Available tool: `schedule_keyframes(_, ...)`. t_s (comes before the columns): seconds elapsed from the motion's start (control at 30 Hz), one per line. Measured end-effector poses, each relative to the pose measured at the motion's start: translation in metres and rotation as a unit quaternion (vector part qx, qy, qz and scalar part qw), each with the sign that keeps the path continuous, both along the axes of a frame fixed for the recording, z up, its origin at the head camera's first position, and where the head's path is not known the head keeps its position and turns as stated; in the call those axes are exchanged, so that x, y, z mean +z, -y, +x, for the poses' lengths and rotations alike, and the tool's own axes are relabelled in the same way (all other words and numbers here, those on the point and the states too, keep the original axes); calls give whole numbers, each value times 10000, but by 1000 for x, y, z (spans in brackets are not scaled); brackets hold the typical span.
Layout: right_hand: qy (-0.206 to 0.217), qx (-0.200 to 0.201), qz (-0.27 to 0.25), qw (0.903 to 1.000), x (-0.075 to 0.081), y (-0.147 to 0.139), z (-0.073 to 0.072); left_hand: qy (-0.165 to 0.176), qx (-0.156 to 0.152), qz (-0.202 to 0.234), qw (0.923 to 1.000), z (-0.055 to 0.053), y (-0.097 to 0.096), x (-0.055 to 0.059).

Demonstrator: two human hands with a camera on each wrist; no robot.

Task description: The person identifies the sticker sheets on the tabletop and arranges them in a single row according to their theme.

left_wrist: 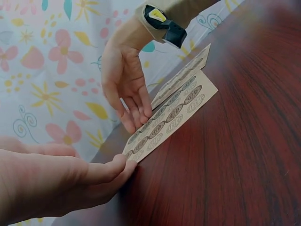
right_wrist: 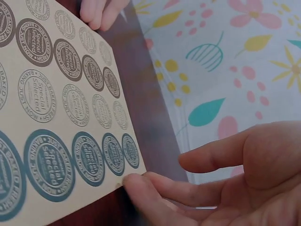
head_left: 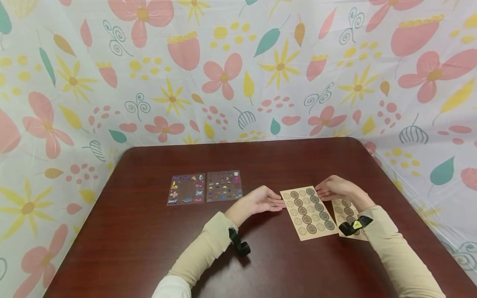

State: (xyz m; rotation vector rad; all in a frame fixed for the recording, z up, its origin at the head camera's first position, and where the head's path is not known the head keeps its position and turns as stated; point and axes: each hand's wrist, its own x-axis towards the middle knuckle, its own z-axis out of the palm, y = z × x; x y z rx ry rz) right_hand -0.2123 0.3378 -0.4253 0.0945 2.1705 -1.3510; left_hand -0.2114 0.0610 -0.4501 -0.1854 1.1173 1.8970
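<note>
A tan sheet of round stickers [head_left: 308, 213], printed in brown and teal, lies at the right of the table. My left hand [head_left: 262, 201] touches its left edge with nearly straight fingers. At the top right corner, the fingers of my right hand [head_left: 337, 189] touch the sheet's edge; in the right wrist view the thumb [right_wrist: 211, 155] stands apart from it. A second tan sticker sheet [head_left: 348, 212] lies just to the right, partly hidden under the right hand and wrist.
Two clear sticker sheets with small colourful designs, a left one [head_left: 186, 189] and a right one [head_left: 224, 185], lie side by side left of centre. The dark wooden table [head_left: 141, 248] meets a flower-patterned curtain [head_left: 223, 82] at its back and sides.
</note>
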Motion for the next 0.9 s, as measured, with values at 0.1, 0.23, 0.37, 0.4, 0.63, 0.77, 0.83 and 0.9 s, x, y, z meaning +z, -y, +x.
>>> schedule_keyframes(0.1, 157, -259, -139, 9994, -6, -6, -4, 194, 148, 131, 9996, -1, 0, -1)
schedule_keyframes(0.23, 196, -424, 15, 9989, -13, -11, -7, 309, 269, 257, 9988, -4, -1, -2)
schedule_keyframes(0.37, 8, -376, 179, 9991, -8, -4, -2, 276, 392, 251, 9985, -7, -3, -4)
schedule_keyframes(0.4, -49, -313, 157, 9994, -6, -2, -1, 250, 410, 233, 9986, -8, -3, -5)
schedule_keyframes(0.63, -209, 21, -362, 9991, -4, 5, -1, -22, 515, 90, 9986, -11, -2, -6)
schedule_keyframes(0.77, -157, 47, -713, 9973, -5, 6, -3, -464, 495, -223, 9974, -12, -2, -5)
schedule_keyframes(0.83, -145, 44, -776, 9969, -6, 7, -5, -632, 451, -346, 9964, -12, -1, -5)
schedule_keyframes(0.9, -141, 33, -838, 9964, -9, 8, -7, -753, 438, -398, 9954, -13, 0, -6)
